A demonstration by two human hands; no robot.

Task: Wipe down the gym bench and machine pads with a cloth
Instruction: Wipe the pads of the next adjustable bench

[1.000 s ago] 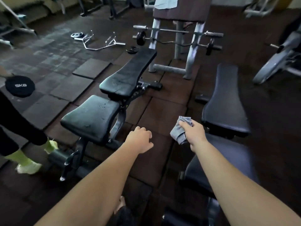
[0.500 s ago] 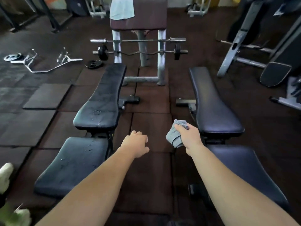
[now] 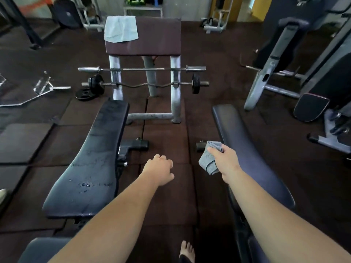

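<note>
between the left bench (image 3: 91, 168) and the right bench (image 3: 245, 149), the view has swung to face the curl pad (image 3: 157, 37) ahead. the right hand (image 3: 224, 160) still pinches the bunched grey cloth (image 3: 209, 160) in its fingers, beside the right bench; the left hand (image 3: 158, 170) hangs loosely curled, empty. no wiping contact yet.

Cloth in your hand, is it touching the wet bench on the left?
Apart. The head view shows the grey cloth, held in the right hand, with brown floor and the left hand between it and the left bench.
</note>
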